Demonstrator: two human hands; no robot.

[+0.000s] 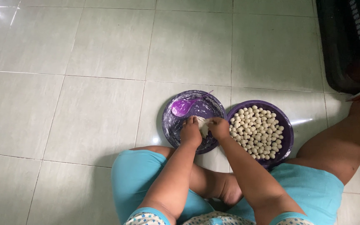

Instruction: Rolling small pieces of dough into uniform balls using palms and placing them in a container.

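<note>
- Turquoise shorts, bare knees closest; person seated on pale glossy floor tiles.
- Left hand, right hand both pinch dough lump between them, over floured purple bowl.
- Purple spoon just beyond left hand.
- Dough balls in purple dish, beside right hand.

I wear bright turquoise shorts that end above my knees, plain and smooth in cloth. My top has short sleeves edged with a turquoise band, and its body is pale with a small scattered print. My left hand and right hand are bare, with no rings, as are my forearms and lower legs.
</note>
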